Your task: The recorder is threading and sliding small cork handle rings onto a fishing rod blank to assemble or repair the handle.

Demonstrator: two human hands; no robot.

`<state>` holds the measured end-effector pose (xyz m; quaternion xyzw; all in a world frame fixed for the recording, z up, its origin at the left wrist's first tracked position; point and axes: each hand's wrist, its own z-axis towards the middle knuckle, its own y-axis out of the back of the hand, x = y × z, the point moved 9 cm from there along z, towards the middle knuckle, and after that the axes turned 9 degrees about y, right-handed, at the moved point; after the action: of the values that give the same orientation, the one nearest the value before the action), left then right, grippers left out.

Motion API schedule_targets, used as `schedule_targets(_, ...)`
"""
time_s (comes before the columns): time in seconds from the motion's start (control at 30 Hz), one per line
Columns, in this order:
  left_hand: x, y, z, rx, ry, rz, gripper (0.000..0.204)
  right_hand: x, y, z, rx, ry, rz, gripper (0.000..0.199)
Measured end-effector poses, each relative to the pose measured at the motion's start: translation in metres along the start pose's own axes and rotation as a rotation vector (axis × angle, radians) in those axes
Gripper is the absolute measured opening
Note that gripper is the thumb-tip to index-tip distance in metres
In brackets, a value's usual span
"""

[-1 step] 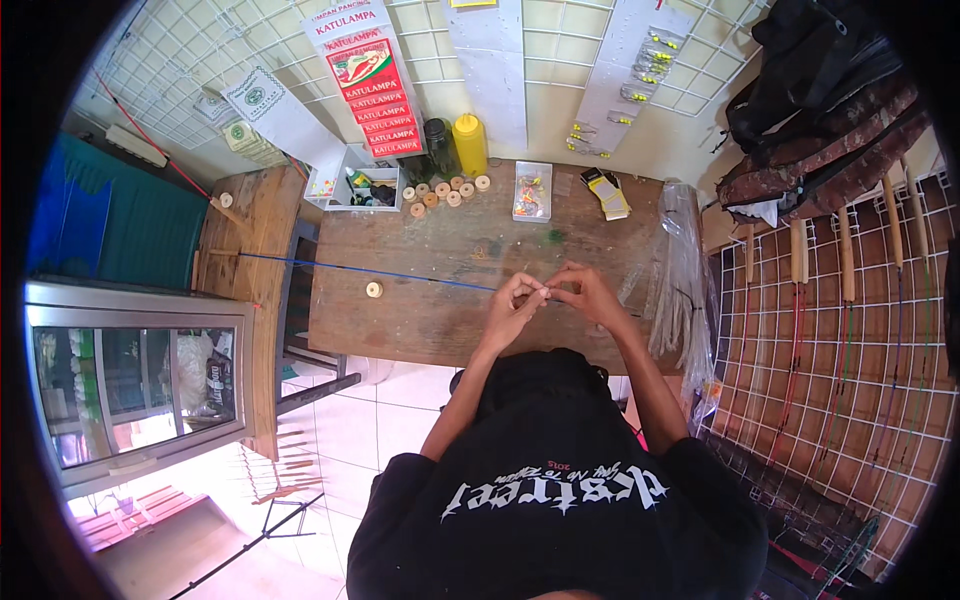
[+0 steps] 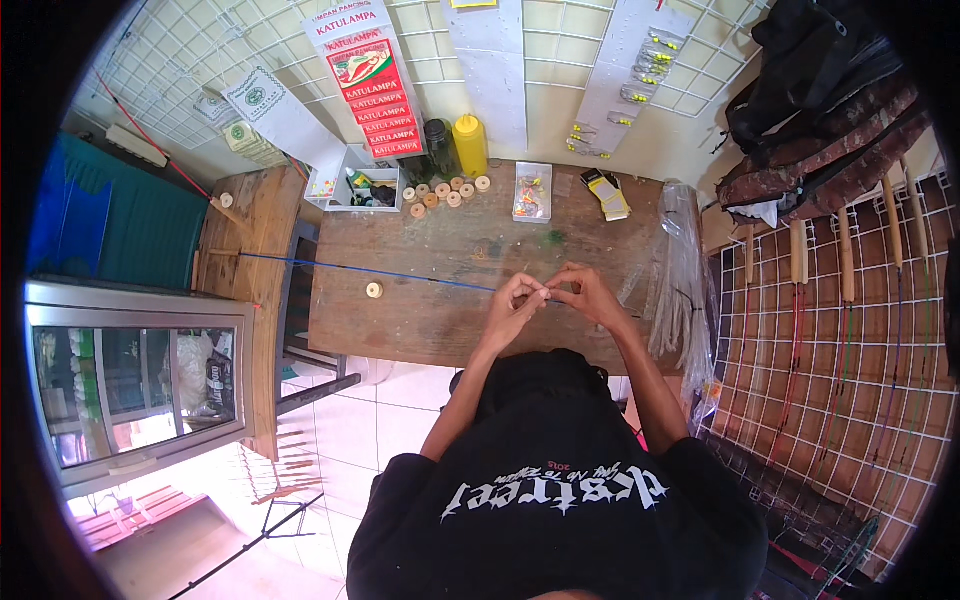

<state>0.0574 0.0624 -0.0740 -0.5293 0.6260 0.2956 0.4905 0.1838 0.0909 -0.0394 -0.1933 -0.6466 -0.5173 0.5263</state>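
Note:
A thin blue fishing rod (image 2: 420, 278) runs from the left across the wooden table to my hands. My left hand (image 2: 513, 308) is closed around the rod near its right end, thumb and fingers pinched together. Right beside it, my right hand (image 2: 590, 295) also pinches, its fingertips meeting those of the left at the rod. Whatever lies between the right fingertips is too small to make out. Left of my hands, a small round wooden spool (image 2: 375, 290) lies on the table below the rod.
Along the table's (image 2: 400, 330) back stand several wooden spools (image 2: 431, 200), a yellow bottle (image 2: 469, 145), a white box (image 2: 352, 190) and a clear case (image 2: 532, 192) of small colourful pieces. Clear plastic sleeves (image 2: 672, 290) hang over the right edge. More rods (image 2: 797, 255) line the rack at right.

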Motion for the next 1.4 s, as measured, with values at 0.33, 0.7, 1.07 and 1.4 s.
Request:
schedule_targets(0.33,0.004,0.009,-0.001,-0.021,0.13,-0.159,0.017,0.016,-0.003,0.005,0.061,0.03,0.052,0.01)
schedule_targets(0.7,-0.006,0.013,-0.001,0.042,0.149,0.024,0.023,0.036,0.0,0.005,0.094,0.171,-0.158,0.011)
schedule_targets(1.07,-0.024,0.016,-0.011,-0.147,0.025,0.27,0.014,0.032,-0.003,0.004,0.094,0.201,-0.203,0.012)
schedule_targets(1.4,-0.04,0.013,-0.029,-0.382,-0.298,0.377,0.016,0.031,-0.002,0.001,0.056,0.15,-0.214,0.018)
